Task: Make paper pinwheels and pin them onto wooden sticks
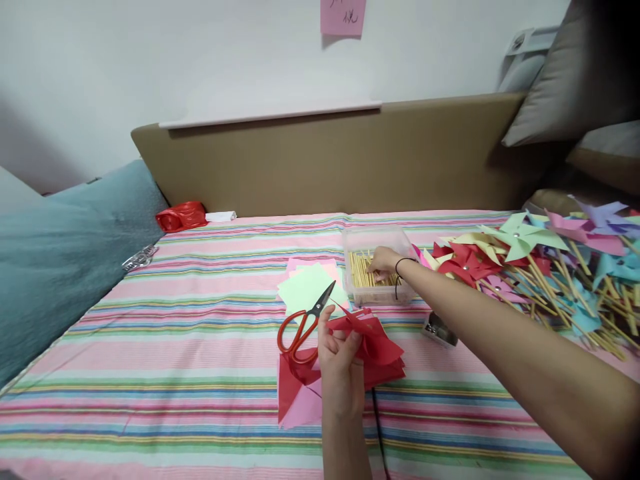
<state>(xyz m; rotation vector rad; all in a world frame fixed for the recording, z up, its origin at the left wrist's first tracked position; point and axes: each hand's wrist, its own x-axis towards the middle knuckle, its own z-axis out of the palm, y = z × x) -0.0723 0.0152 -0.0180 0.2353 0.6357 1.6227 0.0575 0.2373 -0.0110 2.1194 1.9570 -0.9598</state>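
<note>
At the near middle of the striped cloth (175, 360), your left hand (341, 357) holds folded red paper (371, 333), thumb and fingers pinched on it; red and pink sheets (301, 405) lie beneath. Just beyond, orange-handled scissors (317, 307) rest partly on pale paper squares (306, 287). To the right, beside your right forearm, a small container (440, 330) holds shiny pieces too small to identify. Farther out, a clear lidless box (370, 297) contains thin yellowish sticks (357, 270). Your right hand (385, 262) reaches into it, fingers bent down among the sticks; whether they grip one cannot be told. The step in hand appears to be picking out a stick; the next move seems to call for parting one from its neighbours and lifting it clear of the wall. Along the right, pinwheels (523, 235) lie heaped.
</note>
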